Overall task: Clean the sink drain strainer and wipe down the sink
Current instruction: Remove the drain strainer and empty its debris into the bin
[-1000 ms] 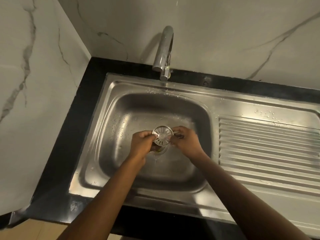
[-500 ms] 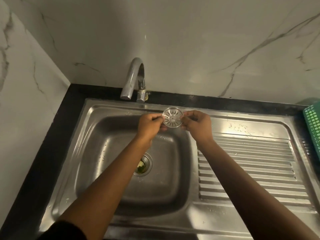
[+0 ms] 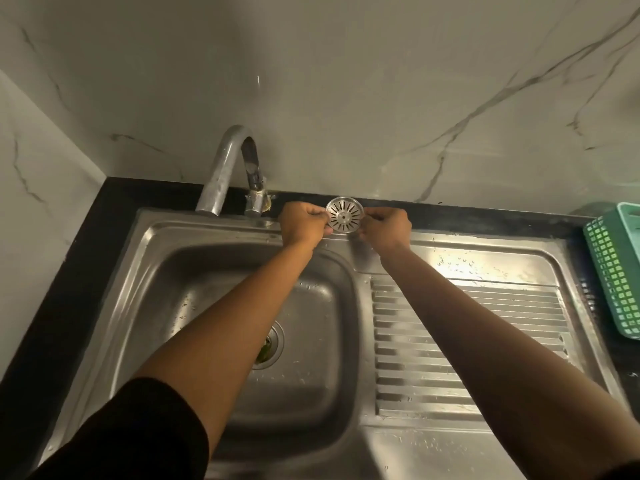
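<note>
A round metal drain strainer (image 3: 345, 215) with radial slots is held up between both hands, above the sink's back rim. My left hand (image 3: 302, 223) pinches its left edge and my right hand (image 3: 386, 227) pinches its right edge. Below lies the stainless steel sink (image 3: 194, 271), its basin wet with droplets. The open drain hole (image 3: 270, 344) shows greenish debris inside and is partly hidden by my left forearm.
A curved steel tap (image 3: 227, 168) stands at the back left of the sink. The ribbed draining board (image 3: 467, 341) fills the right side. A green plastic basket (image 3: 616, 268) sits on the black counter (image 3: 69, 271) at the far right. Marble walls rise behind and to the left.
Both hands have lifted the strainer out of the basin and carried it up and back, from over the drain to the sink's back rim. The drain hole now lies uncovered.
</note>
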### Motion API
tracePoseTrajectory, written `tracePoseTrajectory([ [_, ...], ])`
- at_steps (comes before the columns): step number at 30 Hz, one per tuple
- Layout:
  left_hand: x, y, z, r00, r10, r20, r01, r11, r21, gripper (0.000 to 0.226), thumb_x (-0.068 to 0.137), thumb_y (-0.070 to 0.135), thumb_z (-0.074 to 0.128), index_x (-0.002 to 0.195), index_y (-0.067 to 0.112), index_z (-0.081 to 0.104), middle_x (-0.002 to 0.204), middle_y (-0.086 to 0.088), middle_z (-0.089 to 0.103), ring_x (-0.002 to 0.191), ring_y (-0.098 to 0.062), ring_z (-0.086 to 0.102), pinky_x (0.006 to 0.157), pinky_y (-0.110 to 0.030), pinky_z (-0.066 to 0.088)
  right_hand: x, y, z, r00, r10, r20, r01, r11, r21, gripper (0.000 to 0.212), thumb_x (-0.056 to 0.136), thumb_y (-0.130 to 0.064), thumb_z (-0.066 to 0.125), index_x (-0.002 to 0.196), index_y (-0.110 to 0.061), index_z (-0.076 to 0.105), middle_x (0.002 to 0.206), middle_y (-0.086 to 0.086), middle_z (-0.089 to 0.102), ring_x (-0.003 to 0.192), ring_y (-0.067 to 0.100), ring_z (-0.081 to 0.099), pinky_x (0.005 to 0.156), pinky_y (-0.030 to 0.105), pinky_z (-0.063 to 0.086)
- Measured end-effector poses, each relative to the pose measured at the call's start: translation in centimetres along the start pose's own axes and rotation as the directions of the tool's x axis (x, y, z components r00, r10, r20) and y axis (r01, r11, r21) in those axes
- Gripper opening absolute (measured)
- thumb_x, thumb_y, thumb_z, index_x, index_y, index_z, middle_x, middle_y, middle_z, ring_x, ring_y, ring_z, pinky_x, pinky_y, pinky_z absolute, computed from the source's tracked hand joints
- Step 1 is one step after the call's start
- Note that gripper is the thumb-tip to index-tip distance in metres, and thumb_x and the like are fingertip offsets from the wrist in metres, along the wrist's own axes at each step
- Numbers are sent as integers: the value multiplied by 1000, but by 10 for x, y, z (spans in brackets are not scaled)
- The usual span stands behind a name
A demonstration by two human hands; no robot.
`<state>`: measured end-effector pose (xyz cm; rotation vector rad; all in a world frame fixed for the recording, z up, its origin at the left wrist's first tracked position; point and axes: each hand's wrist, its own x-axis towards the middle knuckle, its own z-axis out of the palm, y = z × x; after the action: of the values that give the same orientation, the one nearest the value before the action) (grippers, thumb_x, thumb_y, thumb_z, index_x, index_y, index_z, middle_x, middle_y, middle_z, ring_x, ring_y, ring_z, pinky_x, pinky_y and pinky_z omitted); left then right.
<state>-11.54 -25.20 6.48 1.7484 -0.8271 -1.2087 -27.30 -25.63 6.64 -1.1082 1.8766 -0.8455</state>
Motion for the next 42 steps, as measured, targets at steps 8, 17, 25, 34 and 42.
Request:
tracePoseTrajectory([
  [8, 1, -1, 2, 1000, 16, 6, -16, 996, 86, 17, 90, -2, 74, 80, 11, 74, 93, -22, 79, 77, -33, 79, 79, -46, 66, 7, 8, 3, 998, 57, 30, -58, 998, 8, 22, 91, -6, 72, 111, -10, 80, 88, 4, 79, 78, 22, 78, 72, 31, 64],
  [17, -33, -12, -54, 990, 134, 51, -143, 964, 226, 27, 99, 26, 65, 81, 9, 76, 81, -13, 79, 80, -33, 78, 79, -50, 65, -47, 16, -6, 997, -78, 24, 78, 997, -10, 12, 92, -16, 68, 91, -24, 76, 77, -4, 76, 78, 23, 76, 73, 32, 63],
  [25, -93, -76, -150, 989, 92, 116, -127, 926, 355, 17, 99, 24, 68, 111, 17, 79, 101, -1, 78, 93, -16, 73, 91, -35, 60, -154, 42, 32, 896, -298, 330, 353, 928, -122, 10, 93, -26, 70, 99, -30, 76, 83, -19, 74, 79, -9, 66, 65, 1, 43],
  [34, -118, -132, -220, 990, -35, 136, -60, 772, 632, 25, 93, 22, 72, 117, 16, 77, 118, -2, 77, 111, -19, 71, 99, -33, 55, -201, 80, 112, 791, -74, 607, 333, 885, -325, 34, 94, -15, 66, 127, -19, 70, 120, 2, 75, 104, 18, 71, 83, 21, 51],
  [42, -113, -163, -221, 974, -136, 180, -24, 730, 683, 34, 93, 23, 70, 127, 19, 71, 131, -3, 71, 117, -23, 68, 100, -34, 53, -192, 108, 176, 705, 110, 701, 421, 730, -538, 57, 88, -16, 71, 143, -18, 58, 136, 8, 67, 121, 29, 64, 99, 35, 55],
])
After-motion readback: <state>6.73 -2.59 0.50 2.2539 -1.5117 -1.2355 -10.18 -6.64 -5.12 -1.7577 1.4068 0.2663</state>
